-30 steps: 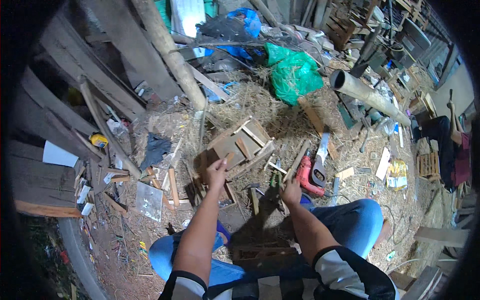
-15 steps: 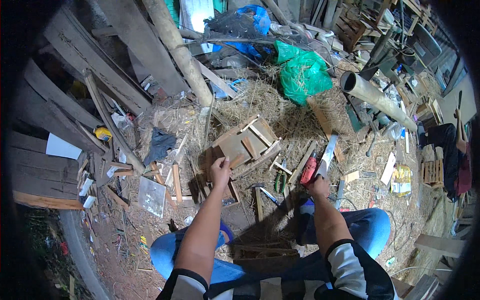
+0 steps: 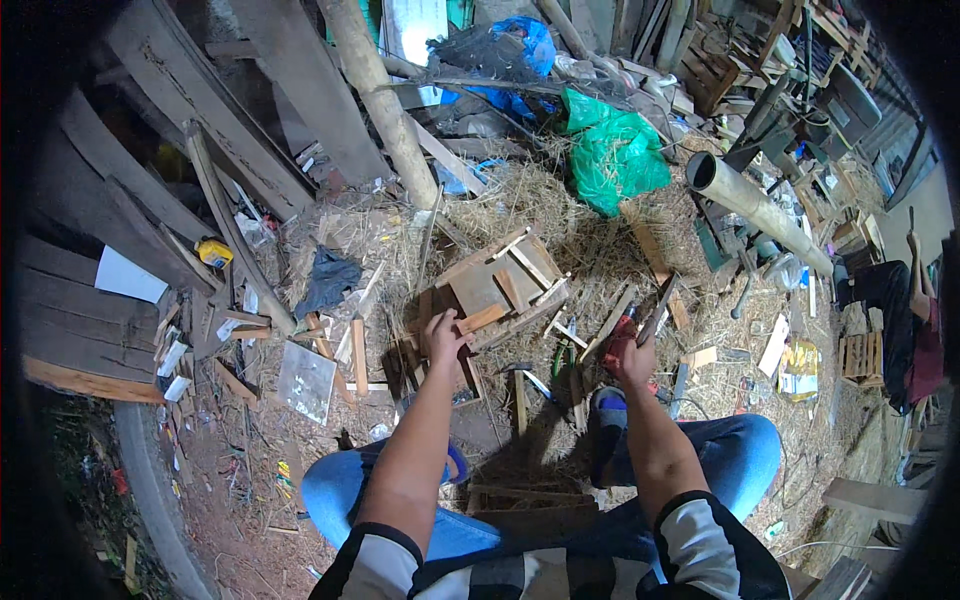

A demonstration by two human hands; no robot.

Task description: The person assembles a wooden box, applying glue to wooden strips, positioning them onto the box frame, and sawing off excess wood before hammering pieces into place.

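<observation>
My left hand (image 3: 441, 336) is closed on one end of a short brown wood piece (image 3: 484, 319), which points right beside a small wooden box-like piece (image 3: 478, 290) with thin strips on it. That box-like piece lies on straw in front of me. Further right, my right hand (image 3: 634, 361) is closed on a tool with a flat metal blade (image 3: 657, 308); the blade points away from me and shows nearly edge-on. A red power tool (image 3: 620, 334) lies just beside this hand, partly hidden by it. The bladed tool's handle is covered by my fingers.
A hammer (image 3: 518, 368) and several wood strips lie between my feet and the box-like piece. A green plastic bag (image 3: 618, 160) and a thick bamboo pole (image 3: 760, 215) lie beyond. Planks (image 3: 190, 110) lean at the left. Another person (image 3: 905, 320) is at far right.
The blade in my right hand has turned from showing its bright flat side to nearly edge-on. In my left hand, the wood piece has swung level and shows more of its length.
</observation>
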